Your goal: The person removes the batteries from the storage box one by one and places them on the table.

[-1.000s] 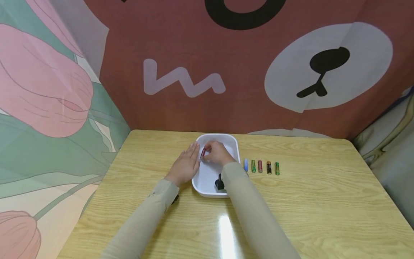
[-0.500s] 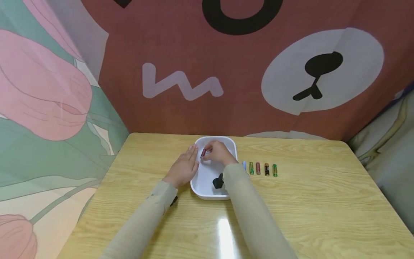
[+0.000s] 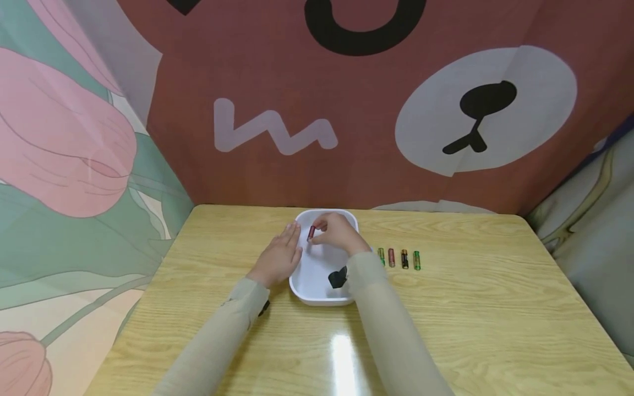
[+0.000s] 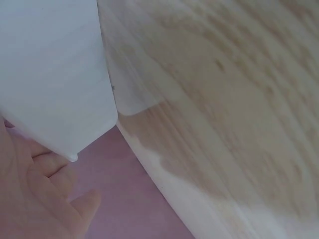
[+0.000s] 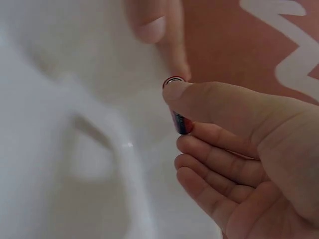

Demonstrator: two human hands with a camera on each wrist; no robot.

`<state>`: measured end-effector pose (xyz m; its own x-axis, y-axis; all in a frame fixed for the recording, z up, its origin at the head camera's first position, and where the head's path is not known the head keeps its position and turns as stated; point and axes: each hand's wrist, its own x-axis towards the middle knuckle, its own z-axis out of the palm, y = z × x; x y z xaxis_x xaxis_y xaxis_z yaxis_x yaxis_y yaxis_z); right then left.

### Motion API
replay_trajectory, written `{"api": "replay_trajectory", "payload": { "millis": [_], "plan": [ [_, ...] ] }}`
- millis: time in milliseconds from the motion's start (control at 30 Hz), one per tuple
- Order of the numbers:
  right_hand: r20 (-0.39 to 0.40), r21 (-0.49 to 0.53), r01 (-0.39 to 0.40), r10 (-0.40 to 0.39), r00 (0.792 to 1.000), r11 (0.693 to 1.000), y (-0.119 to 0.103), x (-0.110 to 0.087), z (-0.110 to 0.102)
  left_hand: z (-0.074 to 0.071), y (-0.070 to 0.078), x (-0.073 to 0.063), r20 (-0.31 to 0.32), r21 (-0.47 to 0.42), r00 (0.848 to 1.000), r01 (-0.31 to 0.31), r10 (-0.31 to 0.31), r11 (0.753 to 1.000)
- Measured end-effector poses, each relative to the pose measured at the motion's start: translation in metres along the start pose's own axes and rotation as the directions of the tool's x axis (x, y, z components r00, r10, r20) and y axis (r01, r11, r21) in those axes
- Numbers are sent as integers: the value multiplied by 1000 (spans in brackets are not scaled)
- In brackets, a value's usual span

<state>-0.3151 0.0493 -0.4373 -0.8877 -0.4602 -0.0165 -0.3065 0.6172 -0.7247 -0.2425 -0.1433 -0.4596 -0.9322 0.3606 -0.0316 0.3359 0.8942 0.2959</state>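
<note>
In the head view my right hand (image 3: 340, 232) is inside the white tray (image 3: 317, 300), pinching a small red battery (image 3: 311, 233) near the left wall. Up close in the right wrist view, the thumb lies over one end of the battery (image 5: 182, 122), and the other fingers are loosely bent. My left hand (image 3: 277, 259) rests along the tray's left rim with its fingers straight. The left wrist view has the left hand (image 4: 42, 196) against the tray's outer side (image 4: 55, 74); most of its fingers are hidden there.
Right of the tray, on the wooden table (image 3: 495, 308), several batteries stand in a row: green (image 3: 381, 257), red (image 3: 391, 257), black (image 3: 404, 259) and another green one (image 3: 416, 260). A dark object (image 3: 338, 278) shows by the right sleeve. A patterned cloth (image 3: 277, 176) hangs behind.
The head view has shifted slightly, so the scene sits a little further left and lower. A blue battery at the row's left end is now hidden behind the right arm. Both hands keep their places.
</note>
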Motion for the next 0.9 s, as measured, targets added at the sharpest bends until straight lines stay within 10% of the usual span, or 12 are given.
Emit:
{"api": "replay_trajectory", "payload": {
  "millis": [900],
  "plan": [
    [-142, 42, -3, 9, 990, 999, -5, -62, -41, -5, -5, -2, 22, 26, 1000, 7, -7, 1000]
  ]
}}
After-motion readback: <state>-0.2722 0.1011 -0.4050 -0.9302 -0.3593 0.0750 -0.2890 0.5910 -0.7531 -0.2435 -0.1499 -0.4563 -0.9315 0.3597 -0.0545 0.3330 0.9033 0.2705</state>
